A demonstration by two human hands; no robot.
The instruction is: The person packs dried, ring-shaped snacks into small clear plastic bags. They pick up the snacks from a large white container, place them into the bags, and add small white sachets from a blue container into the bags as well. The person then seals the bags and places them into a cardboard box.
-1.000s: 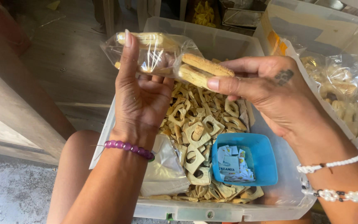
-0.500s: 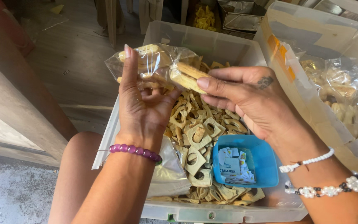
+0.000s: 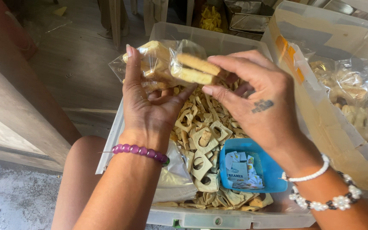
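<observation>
Biscuit stack (image 3: 194, 68) — now deeper inside clear bag (image 3: 150, 64).

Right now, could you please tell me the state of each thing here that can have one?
Clear bag: open at its right end, held up by the left hand.
Biscuits: partly inside the bag, pinched by the right hand.
Clear bin: lidless, heaped with cut-out biscuit pieces.
Blue tub: open, holding small paper slips.
</observation>
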